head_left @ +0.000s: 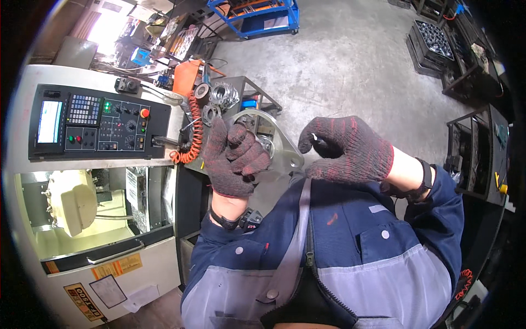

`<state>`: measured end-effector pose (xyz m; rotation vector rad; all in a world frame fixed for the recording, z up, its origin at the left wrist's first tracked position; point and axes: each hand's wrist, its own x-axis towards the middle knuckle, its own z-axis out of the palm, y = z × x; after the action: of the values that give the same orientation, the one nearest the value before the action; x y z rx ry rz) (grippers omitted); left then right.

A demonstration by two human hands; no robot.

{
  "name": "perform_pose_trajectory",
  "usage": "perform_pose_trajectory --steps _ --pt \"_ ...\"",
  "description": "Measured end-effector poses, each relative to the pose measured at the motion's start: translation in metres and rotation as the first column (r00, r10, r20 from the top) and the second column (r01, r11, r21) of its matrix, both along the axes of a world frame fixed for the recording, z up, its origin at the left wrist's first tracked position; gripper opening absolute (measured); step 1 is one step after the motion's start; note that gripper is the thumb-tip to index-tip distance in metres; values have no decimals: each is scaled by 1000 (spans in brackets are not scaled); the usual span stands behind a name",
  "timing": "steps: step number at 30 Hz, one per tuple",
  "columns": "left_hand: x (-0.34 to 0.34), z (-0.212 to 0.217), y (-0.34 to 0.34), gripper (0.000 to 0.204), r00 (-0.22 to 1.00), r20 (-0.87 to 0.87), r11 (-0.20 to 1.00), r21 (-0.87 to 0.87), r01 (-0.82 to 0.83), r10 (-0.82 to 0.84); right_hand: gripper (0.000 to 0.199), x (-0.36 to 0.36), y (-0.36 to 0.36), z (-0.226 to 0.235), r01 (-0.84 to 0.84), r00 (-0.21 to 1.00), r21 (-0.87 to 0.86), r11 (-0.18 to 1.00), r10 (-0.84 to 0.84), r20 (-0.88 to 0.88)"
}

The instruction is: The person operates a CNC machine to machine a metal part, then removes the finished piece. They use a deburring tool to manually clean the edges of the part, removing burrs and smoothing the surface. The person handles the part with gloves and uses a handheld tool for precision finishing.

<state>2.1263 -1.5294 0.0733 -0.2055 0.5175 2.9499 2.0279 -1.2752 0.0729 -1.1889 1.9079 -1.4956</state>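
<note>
Both my hands wear dark knitted gloves with red threads and are raised in front of my chest. My left hand (236, 156) has its fingers curled in, and one at its left side points up; what lies inside is hidden. Just beside it, between the hands, shows a pale see-through curved piece (284, 140) with a small hole near its right end; whether I grip it cannot be told. To the right, the fingers of my right hand (348, 151) are bent, with the thumb side apart from them. A tiny white thing (314, 136) shows at the bent fingers, too small to name.
On the left stands a machine with a control panel (93, 123) and an opened, lit chamber (71, 203). An orange coiled hose (195, 129) hangs beside metal rings (222, 94) on a bench. A blue cart (268, 22) stands far off; dark racks (474, 148) line the right.
</note>
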Motion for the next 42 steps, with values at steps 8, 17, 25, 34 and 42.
perform_pose_trajectory --steps 8,17,25,34,42 --pt "-4 -5 4 60 990 -136 984 -168 -62 39 20 -2 -17 5 68 985 12 998 -69 156" --pt "-3 -6 4 58 975 -209 961 -246 -126 74 17 -14 -26 -11 201 961 94 975 -215 175" --pt "4 -49 -10 75 854 -442 652 -568 -503 273 20 -20 -24 -12 188 894 213 959 -257 367" --pt "8 -45 7 40 604 -785 -158 -585 -796 -135 45 -8 -44 3 80 946 67 995 -97 309" --pt "21 -39 -13 40 909 -251 -515 -759 -397 -331 82 3 -49 12 45 977 78 996 -60 204"
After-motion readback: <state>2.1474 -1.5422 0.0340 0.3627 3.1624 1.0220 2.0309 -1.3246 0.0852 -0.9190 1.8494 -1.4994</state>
